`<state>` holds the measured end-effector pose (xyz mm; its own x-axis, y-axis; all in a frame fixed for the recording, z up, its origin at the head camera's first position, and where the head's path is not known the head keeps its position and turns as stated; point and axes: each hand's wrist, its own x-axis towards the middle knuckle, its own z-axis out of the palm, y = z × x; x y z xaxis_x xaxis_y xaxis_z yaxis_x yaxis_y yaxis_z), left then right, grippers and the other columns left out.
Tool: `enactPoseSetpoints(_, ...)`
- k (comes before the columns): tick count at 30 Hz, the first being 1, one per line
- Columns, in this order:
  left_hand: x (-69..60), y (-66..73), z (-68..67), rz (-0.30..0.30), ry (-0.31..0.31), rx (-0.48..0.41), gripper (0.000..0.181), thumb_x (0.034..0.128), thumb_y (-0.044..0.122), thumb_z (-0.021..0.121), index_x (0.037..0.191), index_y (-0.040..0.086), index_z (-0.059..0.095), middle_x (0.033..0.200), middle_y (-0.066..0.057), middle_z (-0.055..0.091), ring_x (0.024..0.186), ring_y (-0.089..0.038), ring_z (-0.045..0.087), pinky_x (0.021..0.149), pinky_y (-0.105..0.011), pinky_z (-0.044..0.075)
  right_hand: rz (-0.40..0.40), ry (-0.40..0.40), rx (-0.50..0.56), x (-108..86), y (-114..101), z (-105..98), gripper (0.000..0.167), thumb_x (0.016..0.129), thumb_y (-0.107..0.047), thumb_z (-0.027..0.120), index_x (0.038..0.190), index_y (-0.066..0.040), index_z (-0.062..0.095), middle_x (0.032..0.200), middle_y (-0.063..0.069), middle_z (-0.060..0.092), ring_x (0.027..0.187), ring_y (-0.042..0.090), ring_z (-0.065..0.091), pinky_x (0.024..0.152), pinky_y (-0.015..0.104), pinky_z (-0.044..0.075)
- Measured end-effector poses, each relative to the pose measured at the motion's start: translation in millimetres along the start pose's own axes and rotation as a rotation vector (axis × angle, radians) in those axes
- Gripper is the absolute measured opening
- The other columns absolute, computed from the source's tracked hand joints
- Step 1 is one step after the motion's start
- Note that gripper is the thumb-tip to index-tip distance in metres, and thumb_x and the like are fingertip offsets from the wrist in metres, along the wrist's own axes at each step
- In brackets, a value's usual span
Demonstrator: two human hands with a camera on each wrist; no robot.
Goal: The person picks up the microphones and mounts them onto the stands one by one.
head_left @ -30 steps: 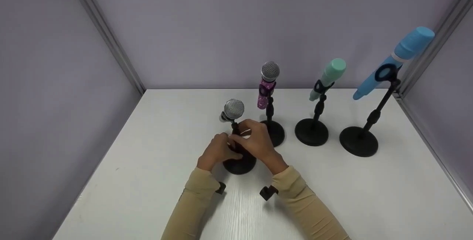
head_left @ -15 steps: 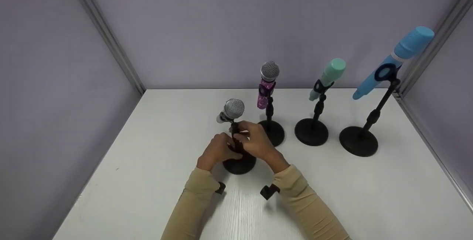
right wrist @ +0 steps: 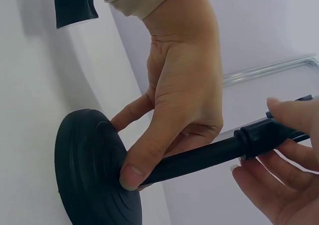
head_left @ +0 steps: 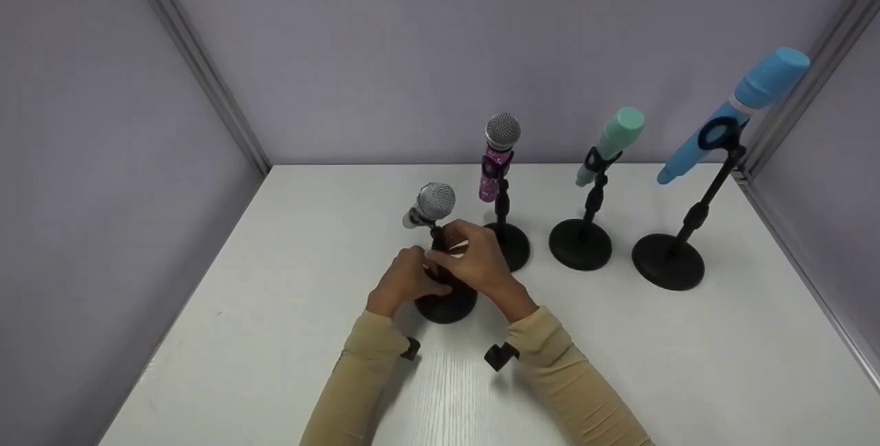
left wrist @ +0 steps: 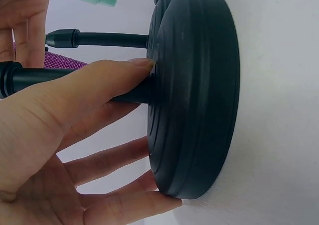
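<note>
A microphone with a silver mesh head sits tilted on a short black microphone stand in the head view. My left hand holds this stand low down. In the left wrist view its thumb lies along the pole beside the round base, and other fingers touch the base's rim. Higher up, my right hand has its thumb and fingers round the pole. The right wrist view shows those fingers about the black collar; part of their contact is hidden.
Behind and to the right, a glittery purple microphone, a mint green microphone and a blue microphone stand tilted on black stands. The purple one's base is close to my right hand. Grey panels enclose the white table.
My right fingers loosened and shifted on the pole, then came back round it. The silver-headed microphone's tail has swung slightly left. My left hand has stayed in place.
</note>
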<state>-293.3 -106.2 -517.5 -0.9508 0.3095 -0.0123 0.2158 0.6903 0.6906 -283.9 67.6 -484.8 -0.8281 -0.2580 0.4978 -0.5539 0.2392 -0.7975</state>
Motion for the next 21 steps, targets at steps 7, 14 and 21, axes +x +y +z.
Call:
enactPoseSetpoints(7,-1.1,2.0,-0.6,-0.027,0.004,-0.017,0.035,0.0715,0.020,0.094,0.093,0.001,0.073,0.097,-0.012,0.073,0.081,-0.021,0.068,0.073,-0.037,0.058,-0.021,0.007,-0.037,-0.3,1.3,0.2,0.019,0.084,-0.005,0.083,0.099,0.001,0.073,0.092,0.015,0.077,0.088,0.028,0.076,0.076,0.033,0.064)
enactPoseSetpoints(14,-1.3,2.3,-1.0,-0.024,-0.011,-0.024,0.026,0.0734,0.017,0.093,0.086,0.003,0.074,0.090,-0.010,0.075,0.077,-0.018,0.068,0.073,-0.036,0.059,0.019,-0.077,0.003,-0.8,-0.1,-1.8,0.016,0.089,0.004,0.070,0.105,0.000,0.074,0.098,0.016,0.076,0.095,0.029,0.074,0.085,0.039,0.063)
enactPoseSetpoints(21,-1.4,2.5,-1.3,-0.019,-0.006,-0.011,0.026,0.0734,0.016,0.093,0.085,0.002,0.074,0.090,-0.011,0.075,0.077,-0.020,0.070,0.073,-0.039,0.060,0.071,-0.139,0.020,0.1,1.2,-3.7,0.018,0.093,0.003,0.067,0.110,0.000,0.073,0.104,0.017,0.075,0.102,0.028,0.073,0.092,0.041,0.061)
